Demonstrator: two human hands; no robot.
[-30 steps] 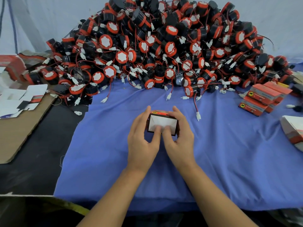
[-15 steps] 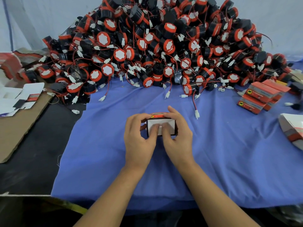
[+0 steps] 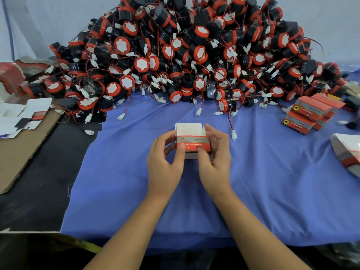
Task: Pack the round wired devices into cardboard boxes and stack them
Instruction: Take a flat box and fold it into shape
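A small red, grey and white cardboard box (image 3: 193,143) is held above the blue cloth (image 3: 272,182) at the centre. Its white lid flap stands open at the far side. My left hand (image 3: 165,164) grips its left end, thumb on the printed front. My right hand (image 3: 216,162) grips its right end, thumb pressing the front too. What is inside the box is hidden. A big heap of round black-and-red wired devices (image 3: 194,55) fills the back of the table. A stack of closed boxes (image 3: 309,114) sits at the right.
Flat unfolded box blanks (image 3: 21,117) lie on brown cardboard (image 3: 17,152) at the left. More folded blanks (image 3: 348,152) lie at the right edge. Loose white connectors on red wires (image 3: 233,133) trail from the heap onto the cloth near the box.
The box has been turned: before, its white face pointed at me; now the printed red side faces me and the white flap stands up behind. Both hands have stayed on it.
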